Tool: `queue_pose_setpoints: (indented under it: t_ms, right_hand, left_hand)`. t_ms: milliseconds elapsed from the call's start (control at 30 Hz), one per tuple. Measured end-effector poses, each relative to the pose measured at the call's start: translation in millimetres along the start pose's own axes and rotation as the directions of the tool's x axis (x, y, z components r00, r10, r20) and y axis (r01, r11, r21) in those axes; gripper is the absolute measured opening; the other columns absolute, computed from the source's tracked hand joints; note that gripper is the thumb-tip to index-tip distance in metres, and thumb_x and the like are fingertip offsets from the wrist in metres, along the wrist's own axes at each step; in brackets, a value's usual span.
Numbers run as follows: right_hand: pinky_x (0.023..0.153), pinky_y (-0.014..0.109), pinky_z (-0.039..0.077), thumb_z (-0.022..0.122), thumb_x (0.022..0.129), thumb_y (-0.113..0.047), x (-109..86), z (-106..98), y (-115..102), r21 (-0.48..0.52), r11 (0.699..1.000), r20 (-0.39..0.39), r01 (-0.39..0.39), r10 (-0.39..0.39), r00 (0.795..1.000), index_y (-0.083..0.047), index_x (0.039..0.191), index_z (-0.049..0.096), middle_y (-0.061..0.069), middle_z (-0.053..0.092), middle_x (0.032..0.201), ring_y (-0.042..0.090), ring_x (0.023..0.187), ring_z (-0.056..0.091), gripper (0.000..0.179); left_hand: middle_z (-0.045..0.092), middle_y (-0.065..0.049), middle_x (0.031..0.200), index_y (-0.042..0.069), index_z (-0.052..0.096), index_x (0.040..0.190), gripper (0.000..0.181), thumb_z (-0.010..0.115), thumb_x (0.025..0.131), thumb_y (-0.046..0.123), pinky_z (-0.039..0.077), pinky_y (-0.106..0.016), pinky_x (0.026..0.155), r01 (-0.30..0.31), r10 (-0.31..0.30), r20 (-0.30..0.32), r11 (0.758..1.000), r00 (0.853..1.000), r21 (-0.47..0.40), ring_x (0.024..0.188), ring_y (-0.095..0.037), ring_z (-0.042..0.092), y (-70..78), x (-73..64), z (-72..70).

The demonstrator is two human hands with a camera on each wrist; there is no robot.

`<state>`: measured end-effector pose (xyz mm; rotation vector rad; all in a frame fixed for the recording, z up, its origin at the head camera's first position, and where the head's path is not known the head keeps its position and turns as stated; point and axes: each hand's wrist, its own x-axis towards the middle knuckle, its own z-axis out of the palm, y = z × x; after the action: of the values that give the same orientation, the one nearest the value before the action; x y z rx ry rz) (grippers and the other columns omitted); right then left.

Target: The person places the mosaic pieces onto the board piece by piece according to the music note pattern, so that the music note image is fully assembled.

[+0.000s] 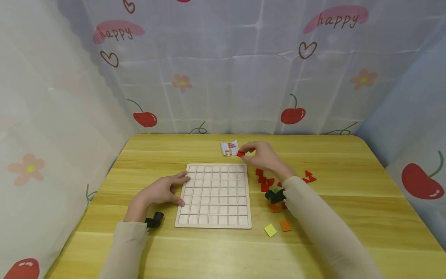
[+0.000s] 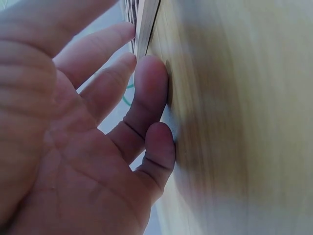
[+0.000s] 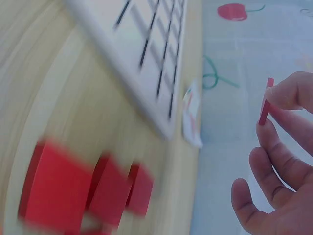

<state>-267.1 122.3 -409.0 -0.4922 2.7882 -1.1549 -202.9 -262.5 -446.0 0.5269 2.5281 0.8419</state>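
Observation:
A red square tile (image 3: 265, 102) is pinched between the thumb and a finger of my right hand (image 1: 262, 155), held up off the table near the pattern card (image 1: 228, 148). My left hand (image 1: 159, 190) rests at the left edge of a pale wooden grid board (image 1: 216, 195), fingers and thumb spread and touching its rim. In the left wrist view, two fingertips (image 2: 150, 78) lie on the tabletop beside the board's edge. The board's square cells hold no tiles.
Right of the board lie several red tiles (image 1: 262, 179), partly hidden by the right forearm. Small red triangles (image 1: 308, 173) lie farther right. A yellow square (image 1: 270, 230) and an orange square (image 1: 285, 226) sit nearer the front. A printed curtain (image 1: 230, 97) hangs behind the table.

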Motion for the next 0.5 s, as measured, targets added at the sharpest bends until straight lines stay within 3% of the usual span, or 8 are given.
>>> queue_pose_setpoints:
  t_ms: [267,500]
  right_hand:
    - [0.097,0.044,0.049,0.071,0.093,-0.02,17.1,15.6,-27.4,-0.008,1.0,0.065,0.016,-0.015,0.998,-0.017,0.12,0.077,0.005,0.071,0.125,0.031,0.117,0.057,0.028]
    - [0.097,0.043,0.049,0.071,0.094,-0.019,26.1,30.5,-38.3,0.031,0.999,0.075,0.014,-0.016,0.997,-0.02,0.116,0.078,0.001,0.072,0.121,0.028,0.115,0.056,0.024]
  left_hand:
    - [0.024,-0.005,0.172,0.018,0.045,0.157,0.094,0.091,0.076,0.032,0.037,-0.026,0.069,0.011,-0.012,-0.002,0.999,1.0,-0.031,0.071,-0.017,0.041,-5.5,2.3,0.6]
    - [0.025,-0.004,0.172,0.019,0.046,0.157,0.095,0.092,0.075,0.031,0.037,-0.026,0.07,0.013,-0.013,0.0,0.999,1.0,-0.043,0.071,-0.017,0.041,-4.4,2.7,0.6]
